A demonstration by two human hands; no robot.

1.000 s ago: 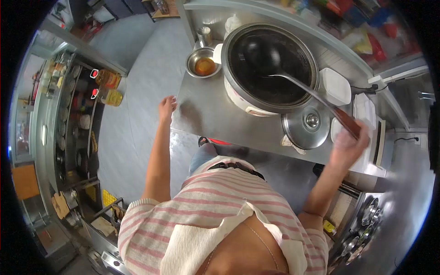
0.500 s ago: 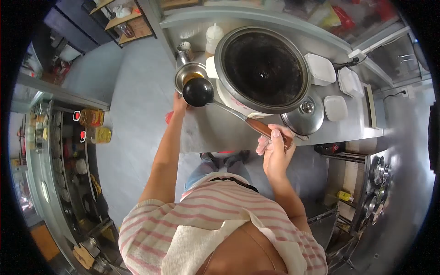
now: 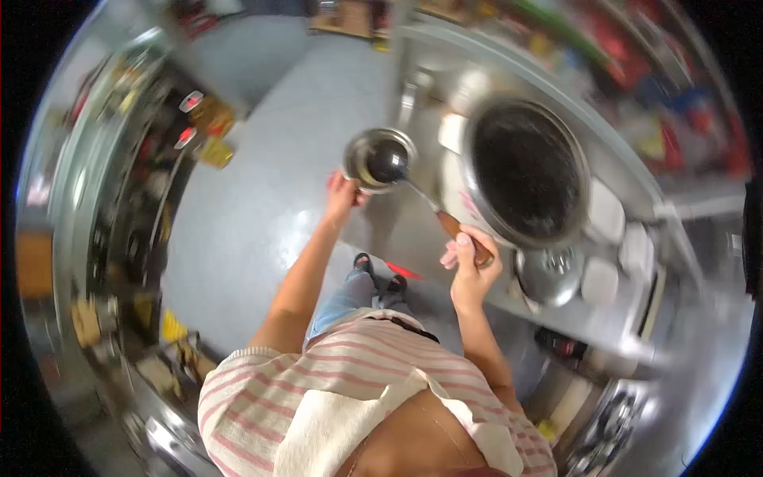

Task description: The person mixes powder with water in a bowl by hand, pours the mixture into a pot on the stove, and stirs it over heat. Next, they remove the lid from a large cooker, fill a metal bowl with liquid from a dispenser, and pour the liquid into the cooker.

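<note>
A steel bowl [image 3: 355, 179] is gripped at its near rim by my left hand [image 3: 345, 193], by the left end of the steel counter. My right hand [image 3: 474, 258] is wrapped round the brown handle of a ladle [image 3: 449, 224]. The dark ladle head rests inside or just over the bowl; whether it touches the bottom cannot be seen. Right of the bowl stands a large round pot [image 3: 526, 172] with dark contents. A glass lid [image 3: 548, 277] lies on the counter in front of the pot.
White containers [image 3: 606, 213] stand right of the pot. A blurred bottle [image 3: 470, 89] and a shaker [image 3: 421, 79] are behind the bowl. Two oil jugs [image 3: 213, 151] sit by the left shelves. Metal shelving is at the lower right.
The ladle has gone from over the pot to the bowl's near edge, then into or over the bowl. My left hand has reached the bowl and taken hold of it. The view has turned.
</note>
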